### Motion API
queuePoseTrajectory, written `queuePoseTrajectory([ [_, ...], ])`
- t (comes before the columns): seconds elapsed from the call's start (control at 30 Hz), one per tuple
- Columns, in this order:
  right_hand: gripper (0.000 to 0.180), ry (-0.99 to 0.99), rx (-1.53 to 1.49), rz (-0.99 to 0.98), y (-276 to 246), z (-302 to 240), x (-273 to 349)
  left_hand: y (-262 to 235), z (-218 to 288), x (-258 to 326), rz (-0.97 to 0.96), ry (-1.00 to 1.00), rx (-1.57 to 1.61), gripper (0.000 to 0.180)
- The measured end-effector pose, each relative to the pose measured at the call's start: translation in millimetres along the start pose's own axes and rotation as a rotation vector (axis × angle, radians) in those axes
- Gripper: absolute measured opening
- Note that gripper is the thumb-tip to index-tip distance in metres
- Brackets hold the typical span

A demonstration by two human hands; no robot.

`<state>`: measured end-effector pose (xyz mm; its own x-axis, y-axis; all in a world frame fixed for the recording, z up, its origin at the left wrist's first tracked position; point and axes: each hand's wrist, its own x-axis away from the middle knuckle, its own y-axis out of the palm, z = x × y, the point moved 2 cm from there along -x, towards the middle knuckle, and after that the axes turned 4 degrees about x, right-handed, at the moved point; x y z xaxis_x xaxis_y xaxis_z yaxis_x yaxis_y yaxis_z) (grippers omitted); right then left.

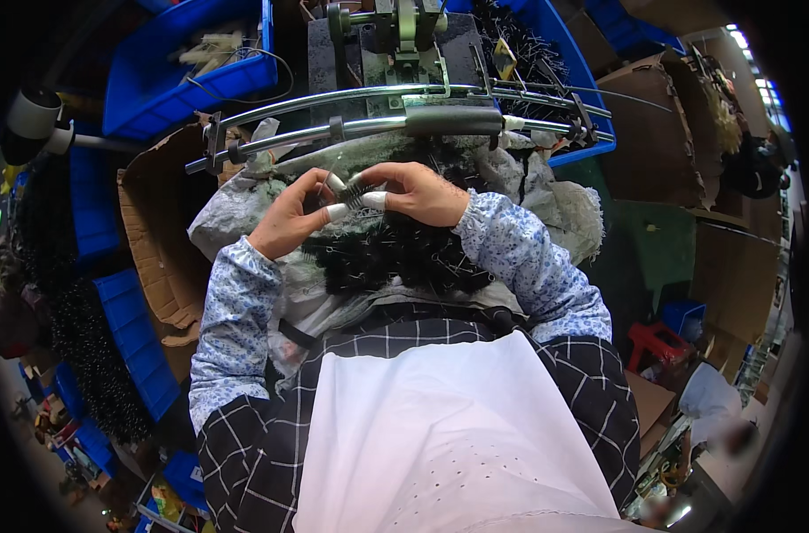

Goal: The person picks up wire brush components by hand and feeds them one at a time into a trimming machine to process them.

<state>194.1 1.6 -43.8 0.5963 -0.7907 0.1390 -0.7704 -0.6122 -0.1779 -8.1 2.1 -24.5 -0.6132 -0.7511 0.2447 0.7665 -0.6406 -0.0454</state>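
My left hand [290,216] and my right hand [419,192] meet just below a metal machine frame [395,111]. Both pinch a small black bristly brush piece [354,194] between thumbs and forefingers that wear white fingertip guards. A thin wire runs up from it past my left fingers. Under my hands lies a heap of black bristly pieces [395,253] on a pale plastic bag [227,218]. My sleeves are blue and white floral.
Blue plastic bins [187,67] stand at the upper left, the right [591,115] and down the left side [133,342]. An open cardboard box [155,240] sits to the left. Brown cartons [653,133] and a red stool [657,342] are on the right.
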Motion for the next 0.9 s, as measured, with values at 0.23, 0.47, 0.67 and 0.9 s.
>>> queuePoseTrajectory([
  [0.23,0.037,-0.073,-0.735,0.193,5.4,-39.3,0.3,29.7,10.9,-24.3,0.114,0.168,0.365,0.029],
  [0.47,0.036,-0.099,-0.607,0.363,-8.6,-45.6,2.8,34.7,7.3,-21.5,0.148,0.221,0.347,0.032],
  [0.67,0.024,-0.139,1.154,0.913,-133.2,-16.8,-23.0,13.5,-23.7,1.1,0.096,-0.077,-0.06,0.019],
  [0.9,0.021,0.145,1.554,0.829,-154.5,13.5,-48.2,13.5,-25.0,11.7,-0.062,-0.081,-0.491,0.029],
])
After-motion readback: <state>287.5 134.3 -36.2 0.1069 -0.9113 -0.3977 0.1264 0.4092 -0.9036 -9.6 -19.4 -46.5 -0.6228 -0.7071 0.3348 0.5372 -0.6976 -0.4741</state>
